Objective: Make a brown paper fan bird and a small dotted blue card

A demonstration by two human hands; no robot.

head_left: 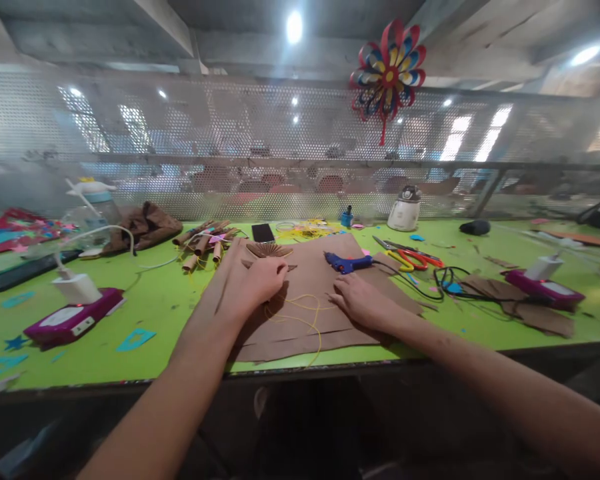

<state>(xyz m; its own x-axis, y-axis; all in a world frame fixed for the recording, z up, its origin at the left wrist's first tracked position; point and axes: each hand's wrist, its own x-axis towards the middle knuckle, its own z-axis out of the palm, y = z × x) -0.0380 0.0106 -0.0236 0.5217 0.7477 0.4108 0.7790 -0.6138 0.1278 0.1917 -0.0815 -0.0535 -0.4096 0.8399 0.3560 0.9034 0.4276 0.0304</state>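
My left hand [267,279] is closed in a pinch over a folded brown paper piece [293,267], whose ends stick out on both sides of it. Just beyond lies a pleated brown paper fan [269,249]. A thin yellow thread [316,320] loops from beneath that hand across the brown paper sheet [285,340]. Palm down, my right hand [357,297] rests on the sheet with its fingers apart, holding nothing. Right above its fingertips lies a blue glue gun [349,263], its nozzle pointing left.
Scissors [413,257] lie right of the glue gun. Rolled paper tubes [205,247] and a phone [263,233] lie behind the sheet. Purple power strips [75,319] with chargers stand at both sides. A white bottle [405,208] stands at the back before a perforated screen [280,147].
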